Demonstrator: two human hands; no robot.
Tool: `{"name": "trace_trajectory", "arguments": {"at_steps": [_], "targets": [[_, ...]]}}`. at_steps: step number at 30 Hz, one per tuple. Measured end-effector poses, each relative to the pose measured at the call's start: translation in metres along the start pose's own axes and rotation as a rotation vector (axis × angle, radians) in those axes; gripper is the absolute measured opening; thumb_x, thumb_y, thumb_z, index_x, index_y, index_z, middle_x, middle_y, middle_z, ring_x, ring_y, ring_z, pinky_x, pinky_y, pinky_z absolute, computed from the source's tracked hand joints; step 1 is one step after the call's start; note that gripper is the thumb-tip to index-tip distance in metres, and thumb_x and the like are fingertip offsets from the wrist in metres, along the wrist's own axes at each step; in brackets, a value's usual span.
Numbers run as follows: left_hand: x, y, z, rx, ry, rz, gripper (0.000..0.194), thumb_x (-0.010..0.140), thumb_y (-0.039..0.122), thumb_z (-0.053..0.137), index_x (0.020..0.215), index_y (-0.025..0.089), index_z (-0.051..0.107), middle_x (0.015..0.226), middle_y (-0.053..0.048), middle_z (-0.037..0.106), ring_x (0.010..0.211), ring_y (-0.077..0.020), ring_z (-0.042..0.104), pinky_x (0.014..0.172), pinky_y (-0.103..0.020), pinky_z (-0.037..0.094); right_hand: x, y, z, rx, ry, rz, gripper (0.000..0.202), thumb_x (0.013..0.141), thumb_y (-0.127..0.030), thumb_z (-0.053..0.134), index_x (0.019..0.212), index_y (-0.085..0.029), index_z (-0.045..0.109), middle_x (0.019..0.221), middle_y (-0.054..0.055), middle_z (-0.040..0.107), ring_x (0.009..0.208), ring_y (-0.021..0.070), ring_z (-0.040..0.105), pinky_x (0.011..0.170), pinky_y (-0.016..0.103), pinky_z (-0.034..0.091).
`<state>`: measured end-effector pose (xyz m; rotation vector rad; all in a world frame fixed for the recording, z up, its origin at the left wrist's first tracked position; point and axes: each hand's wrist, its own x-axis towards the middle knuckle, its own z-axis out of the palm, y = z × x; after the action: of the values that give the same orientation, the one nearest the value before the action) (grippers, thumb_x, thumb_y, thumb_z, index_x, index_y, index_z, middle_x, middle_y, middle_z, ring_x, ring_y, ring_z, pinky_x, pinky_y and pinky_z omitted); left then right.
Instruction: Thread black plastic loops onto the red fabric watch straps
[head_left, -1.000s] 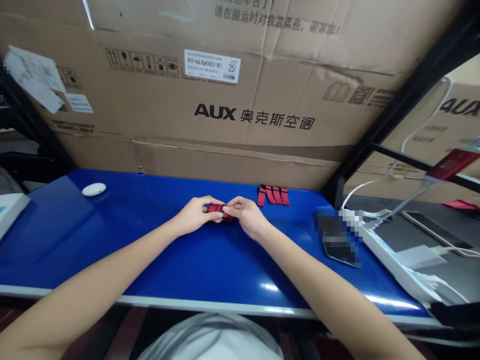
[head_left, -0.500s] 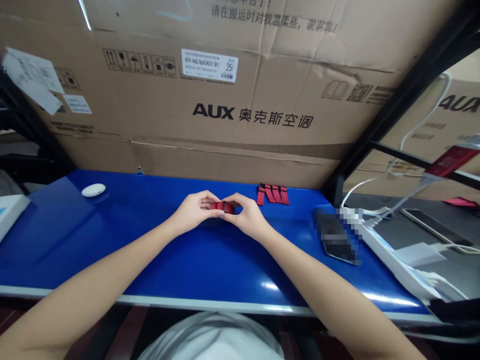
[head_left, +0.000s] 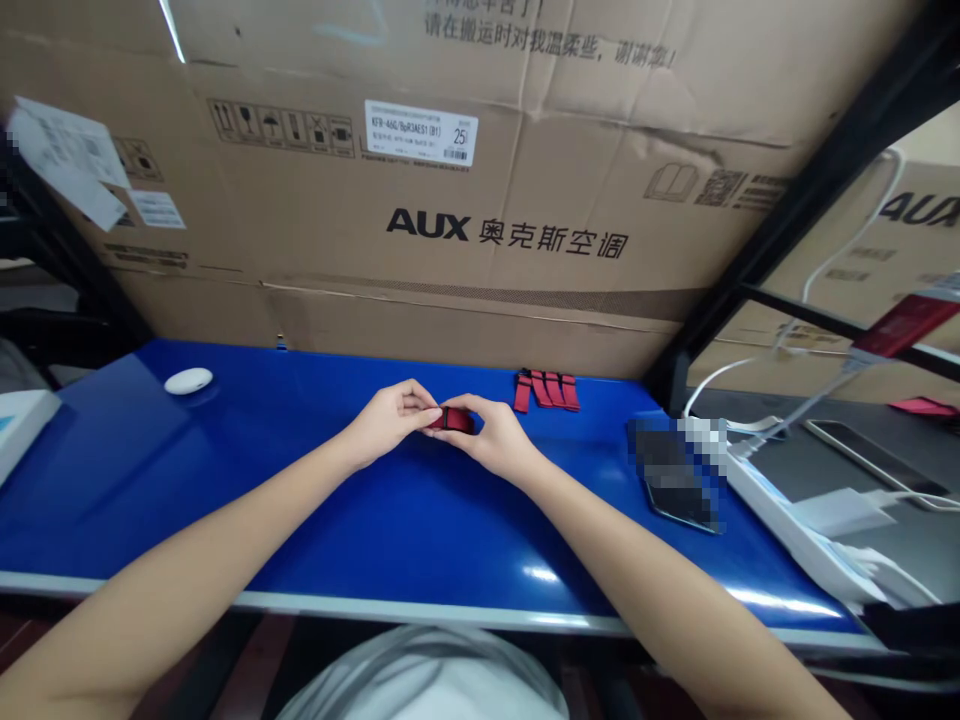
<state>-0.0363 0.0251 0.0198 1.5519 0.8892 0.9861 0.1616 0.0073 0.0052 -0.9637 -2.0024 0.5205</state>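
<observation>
Pinching the left end of a folded red strap [head_left: 457, 420], close to its black buckle [head_left: 445, 418], between thumb and fingers of the left hand [head_left: 394, 418]. Gripping the strap's right part from above and below with curled fingers and thumb of the right hand [head_left: 501, 435]. Held in front of the body, over the middle of a blue table [head_left: 375, 540]; contact with the top impossible to tell. Around the hands, a glossy surface with bright glints near its pale front edge [head_left: 420, 606].

Beyond the right hand, lying side by side near the back, more red straps [head_left: 553, 391] with black fittings. Farther right, a dark phone [head_left: 684, 505], partly pixelated, just beside a white power strip [head_left: 795, 525] with cables. Past that, on a grey surface [head_left: 787, 475], another phone [head_left: 874, 460].

Toward the left, a white oval object [head_left: 188, 381] and, at the picture's edge, a white box [head_left: 22, 425]. Rising behind the table, a big creased cardboard box [head_left: 337, 255] marked AUX, with a white label [head_left: 420, 132], between slanting black posts [head_left: 806, 190].
</observation>
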Motion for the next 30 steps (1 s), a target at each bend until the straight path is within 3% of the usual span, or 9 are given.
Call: {"name": "trace_trajectory", "arguments": {"at_steps": [6, 9, 11, 14, 19, 21, 23, 26, 30], "targets": [[-0.004, -0.003, -0.020, 0.123, -0.033, -0.175, 0.026, 0.072, 0.031, 0.077, 0.085, 0.013, 0.064, 0.069, -0.005, 0.071, 0.066, -0.0194, 0.070, 0.071, -0.034, 0.057, 0.008, 0.011, -0.018, -0.258, -0.214, -0.045, 0.030, 0.075, -0.026, 0.076, 0.104, -0.020, 0.070, 0.097, 0.006, 0.072, 0.088, 0.0211, 0.065, 0.082, 0.033, 0.047], [-0.009, -0.011, -0.027, 0.268, -0.101, -0.184, 0.025, 0.078, 0.035, 0.070, 0.092, 0.014, 0.068, 0.069, -0.005, 0.071, 0.066, -0.0194, 0.069, 0.072, -0.034, 0.056, 0.020, 0.020, -0.018, -0.301, -0.357, -0.064, 0.029, 0.072, -0.024, 0.079, 0.100, -0.020, 0.072, 0.094, 0.005, 0.070, 0.084, 0.0197, 0.064, 0.079, 0.031, 0.047], [-0.013, -0.014, -0.029, 0.468, -0.160, -0.089, 0.028, 0.083, 0.038, 0.065, 0.099, 0.016, 0.072, 0.077, -0.005, 0.071, 0.073, -0.0197, 0.068, 0.074, -0.034, 0.055, 0.028, 0.029, -0.016, -0.314, -0.389, -0.067, 0.036, 0.071, -0.025, 0.080, 0.105, -0.022, 0.071, 0.101, 0.006, 0.068, 0.093, 0.0212, 0.063, 0.084, 0.033, 0.047], [-0.022, -0.015, -0.028, 0.783, -0.216, 0.166, 0.030, 0.086, 0.040, 0.062, 0.108, 0.024, 0.073, 0.098, -0.006, 0.068, 0.093, -0.0219, 0.063, 0.088, -0.037, 0.050, 0.034, 0.041, -0.016, -0.320, -0.319, 0.024, 0.050, 0.073, -0.026, 0.079, 0.121, -0.023, 0.064, 0.118, 0.009, 0.064, 0.112, 0.0238, 0.059, 0.097, 0.038, 0.045], [-0.029, -0.020, -0.019, 0.997, -0.252, 0.433, 0.028, 0.094, 0.033, 0.053, 0.115, 0.026, 0.070, 0.119, -0.008, 0.062, 0.113, -0.0236, 0.054, 0.101, -0.040, 0.043, 0.014, 0.048, -0.018, -0.400, -0.211, 0.127, 0.038, 0.083, -0.028, 0.068, 0.118, -0.014, 0.063, 0.119, 0.013, 0.065, 0.111, 0.0254, 0.061, 0.099, 0.040, 0.048], [-0.027, -0.023, -0.013, 1.052, -0.242, 0.461, 0.030, 0.096, 0.031, 0.048, 0.115, 0.024, 0.069, 0.119, -0.009, 0.063, 0.112, -0.0236, 0.056, 0.099, -0.040, 0.045, 0.000, 0.044, -0.013, -0.456, -0.225, 0.073, 0.034, 0.090, -0.030, 0.057, 0.119, -0.014, 0.064, 0.125, 0.016, 0.063, 0.120, 0.0273, 0.057, 0.107, 0.044, 0.042], [-0.024, -0.025, -0.007, 1.117, -0.209, 0.458, 0.031, 0.097, 0.030, 0.045, 0.115, 0.022, 0.069, 0.118, -0.009, 0.064, 0.111, -0.0245, 0.057, 0.098, -0.041, 0.046, -0.012, 0.039, -0.008, -0.493, -0.215, 0.061, 0.043, 0.094, -0.033, 0.048, 0.131, -0.011, 0.057, 0.140, 0.018, 0.052, 0.133, 0.0291, 0.047, 0.113, 0.047, 0.035], [-0.019, -0.027, -0.002, 1.206, -0.173, 0.438, 0.032, 0.097, 0.031, 0.045, 0.117, 0.021, 0.068, 0.121, -0.010, 0.064, 0.111, -0.0269, 0.057, 0.097, -0.044, 0.046, -0.021, 0.031, -0.001, -0.503, -0.255, 0.065, 0.060, 0.094, -0.042, 0.046, 0.142, -0.006, 0.045, 0.150, 0.021, 0.038, 0.143, 0.0305, 0.032, 0.118, 0.048, 0.027], [-0.017, -0.030, -0.003, 1.238, -0.143, 0.410, 0.042, 0.095, 0.036, 0.046, 0.131, 0.018, 0.059, 0.135, -0.014, 0.054, 0.123, -0.0301, 0.051, 0.103, -0.046, 0.044, -0.020, 0.025, 0.000, -0.496, -0.306, 0.098, 0.073, 0.091, -0.055, 0.046, 0.146, -0.007, 0.039, 0.154, 0.020, 0.032, 0.146, 0.0311, 0.025, 0.120, 0.049, 0.022]]}}
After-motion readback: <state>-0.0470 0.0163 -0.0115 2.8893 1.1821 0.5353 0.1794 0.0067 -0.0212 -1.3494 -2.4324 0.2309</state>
